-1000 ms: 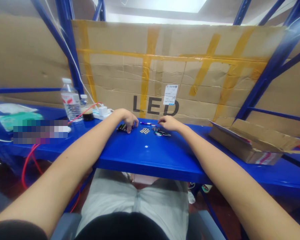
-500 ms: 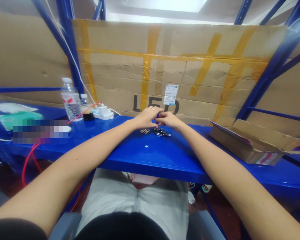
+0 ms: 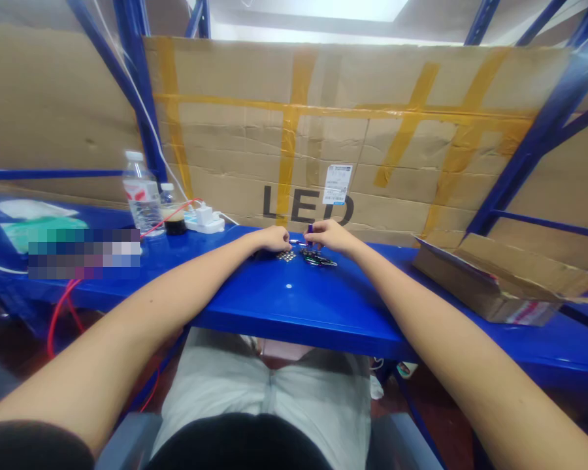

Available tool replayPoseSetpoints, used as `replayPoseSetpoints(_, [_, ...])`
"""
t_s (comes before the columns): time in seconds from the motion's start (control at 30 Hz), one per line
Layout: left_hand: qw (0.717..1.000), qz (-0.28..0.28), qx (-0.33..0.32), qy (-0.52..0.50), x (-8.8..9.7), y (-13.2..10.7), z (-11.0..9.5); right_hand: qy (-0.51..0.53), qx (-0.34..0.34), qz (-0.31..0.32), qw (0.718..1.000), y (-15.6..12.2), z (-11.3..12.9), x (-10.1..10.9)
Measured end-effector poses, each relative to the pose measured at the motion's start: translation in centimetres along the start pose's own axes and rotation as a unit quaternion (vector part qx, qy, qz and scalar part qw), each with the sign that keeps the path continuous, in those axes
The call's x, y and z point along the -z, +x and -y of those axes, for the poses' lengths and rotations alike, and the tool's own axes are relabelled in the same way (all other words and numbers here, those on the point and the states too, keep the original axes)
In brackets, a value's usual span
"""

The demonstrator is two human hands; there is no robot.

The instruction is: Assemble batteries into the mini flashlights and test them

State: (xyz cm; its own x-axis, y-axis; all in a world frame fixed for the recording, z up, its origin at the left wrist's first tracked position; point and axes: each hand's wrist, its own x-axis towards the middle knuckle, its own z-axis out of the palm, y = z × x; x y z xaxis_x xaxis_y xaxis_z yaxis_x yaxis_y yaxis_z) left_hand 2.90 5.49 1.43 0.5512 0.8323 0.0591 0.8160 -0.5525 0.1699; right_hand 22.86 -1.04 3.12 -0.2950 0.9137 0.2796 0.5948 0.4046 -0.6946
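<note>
On the far half of the blue table [image 3: 294, 300], my right hand [image 3: 329, 234] pinches a small purple cylinder [image 3: 310, 230], held upright. My left hand [image 3: 275, 239] is to the left, its fingers curled closed. A thin, shiny purple-and-silver stick [image 3: 298, 242] reaches from the left fingertips toward the right hand; its left end is hidden. Several small round metal pieces [image 3: 287, 255] lie in a cluster just below my left hand. Beneath my right hand is a small heap of dark, glossy slender parts [image 3: 318, 258], too small to name exactly.
An open cardboard box [image 3: 490, 287] stands on the right. At the left are a water bottle [image 3: 143, 202], a small bottle of dark liquid [image 3: 174, 219], a white power strip [image 3: 208, 224] and a red cable [image 3: 53, 320]. A large cardboard sheet [image 3: 235, 143] closes off the back.
My hands were together over the dark parts. My left hand has moved left and lower, apart from the right, which stays in place with the purple cylinder now more visible.
</note>
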Motion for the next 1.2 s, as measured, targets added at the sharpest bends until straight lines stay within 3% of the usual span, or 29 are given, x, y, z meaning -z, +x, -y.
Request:
replayPoseSetpoints(0.23, [0.998, -0.038, 0.055, 0.013, -0.4, 0.5, 0.5, 0.007, -0.001, 0.013, 1.000, -0.1, 0.5, -0.3])
replayPoseSetpoints(0.4, [0.999, -0.030, 0.023, -0.022, -0.2, 0.4, 1.0, 0.001, 0.005, 0.018, 1.000, -0.2, 0.4, -0.3])
replayPoseSetpoints(0.63, [0.995, -0.052, 0.082, 0.010, 0.1, 0.4, 1.5, -0.010, -0.002, 0.020, 1.000, -0.1, 0.5, -0.3])
replayPoseSetpoints(0.83, [0.999, 0.010, 0.048, 0.025, 1.0, 0.0, 2.0, -0.029, -0.003, 0.027, 0.999, -0.4, 0.9, -0.4])
replayPoseSetpoints(1.2, [0.999, 0.005, 0.006, 0.042, 0.8, -0.1, 1.7, -0.048, 0.010, 0.032, 0.998, -0.4, 0.7, -0.5])
